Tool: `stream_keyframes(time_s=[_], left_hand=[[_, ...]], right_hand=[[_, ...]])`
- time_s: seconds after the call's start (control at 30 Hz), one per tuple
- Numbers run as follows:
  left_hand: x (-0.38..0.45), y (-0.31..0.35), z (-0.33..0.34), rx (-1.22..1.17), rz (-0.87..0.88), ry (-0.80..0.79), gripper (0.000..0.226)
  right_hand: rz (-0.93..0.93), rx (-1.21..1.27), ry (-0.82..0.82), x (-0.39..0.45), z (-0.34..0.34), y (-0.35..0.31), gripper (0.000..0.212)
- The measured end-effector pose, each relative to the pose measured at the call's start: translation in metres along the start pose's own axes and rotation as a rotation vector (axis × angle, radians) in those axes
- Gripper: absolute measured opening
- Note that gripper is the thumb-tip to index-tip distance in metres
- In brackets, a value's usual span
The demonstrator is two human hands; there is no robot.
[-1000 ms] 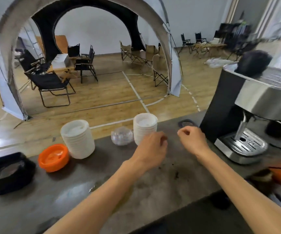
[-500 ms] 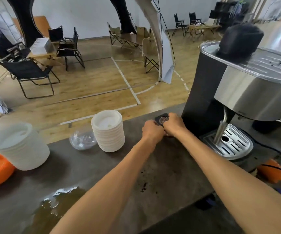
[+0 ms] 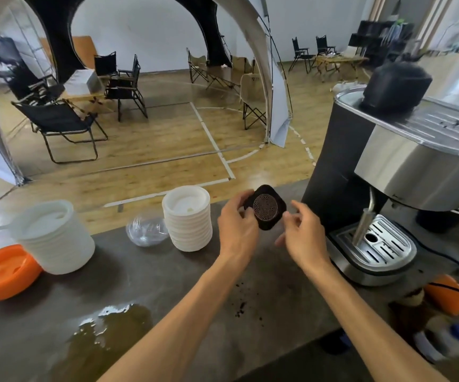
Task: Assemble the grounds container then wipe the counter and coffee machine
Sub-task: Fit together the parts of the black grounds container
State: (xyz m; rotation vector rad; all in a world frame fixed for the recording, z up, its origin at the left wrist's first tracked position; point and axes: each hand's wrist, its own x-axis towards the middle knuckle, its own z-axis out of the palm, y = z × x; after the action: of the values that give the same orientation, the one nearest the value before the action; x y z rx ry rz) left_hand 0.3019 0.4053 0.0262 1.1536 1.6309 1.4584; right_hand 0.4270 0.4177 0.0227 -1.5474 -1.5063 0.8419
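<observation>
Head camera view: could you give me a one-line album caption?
Left hand holds a black mesh grounds filter beside the coffee machine, right hand open, above a spill-marked counter.

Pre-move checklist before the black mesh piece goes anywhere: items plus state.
1. Black mesh piece lifted off the counter: ok.
2. Left hand grips its edge: ok.
3. Right hand on the piece: not ok, fingers beside it, contact unclear.
4. Mesh clean: cannot tell.
5. Counter clean: not ok, coffee grounds and a puddle.
6. Container body to receive the piece: cannot tell, not in view.
</observation>
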Motion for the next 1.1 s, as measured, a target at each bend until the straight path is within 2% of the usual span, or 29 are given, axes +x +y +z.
stream_keyframes(time_s=[0.13, 0.23, 0.33, 0.47, 0.53, 0.63, 0.77, 0.9, 0.97, 1.1], left_hand=[[-0.020, 0.031, -0.027, 0.082, 0.189, -0.083, 0.040], [-0.033, 0.048, -0.046, 0.116, 0.236, -0.127, 0.037], [-0.049, 0.056, -0.071, 0.048, 0.205, -0.089, 0.029], [-0.073, 0.060, -0.122, 0.022, 0.152, 0.005, 0.004], [-0.083, 0.059, -0.155, 0.084, 0.136, 0.061, 0.010], [-0.097, 0.061, -0.216, 0.158, 0.130, 0.157, 0.017], [-0.116, 0.055, -0.333, 0.341, 0.068, 0.369, 0.021], [-0.126, 0.033, -0.455, 0.510, -0.076, 0.545, 0.021], [-0.123, 0.022, -0.500, 0.557, -0.164, 0.552, 0.022], [-0.100, -0.008, -0.559, 0.617, -0.294, 0.462, 0.021]], right_hand=[[-0.088, 0.067, -0.031, -0.022, -0.030, -0.021, 0.025], [-0.116, 0.155, -0.076, -0.038, -0.038, -0.037, 0.015], [-0.109, 0.250, -0.095, -0.056, -0.034, -0.054, 0.009], [-0.067, 0.378, -0.161, -0.089, -0.014, -0.084, 0.008], [-0.079, 0.414, -0.213, -0.108, 0.005, -0.105, 0.008], [-0.045, 0.514, -0.305, -0.136, 0.049, -0.140, 0.011], [0.081, 0.654, -0.564, -0.184, 0.138, -0.198, 0.017], [0.087, 0.542, -0.742, -0.230, 0.240, -0.252, 0.012], [0.033, 0.416, -0.758, -0.240, 0.288, -0.271, 0.011], [-0.045, 0.182, -0.714, -0.240, 0.363, -0.287, 0.020]])
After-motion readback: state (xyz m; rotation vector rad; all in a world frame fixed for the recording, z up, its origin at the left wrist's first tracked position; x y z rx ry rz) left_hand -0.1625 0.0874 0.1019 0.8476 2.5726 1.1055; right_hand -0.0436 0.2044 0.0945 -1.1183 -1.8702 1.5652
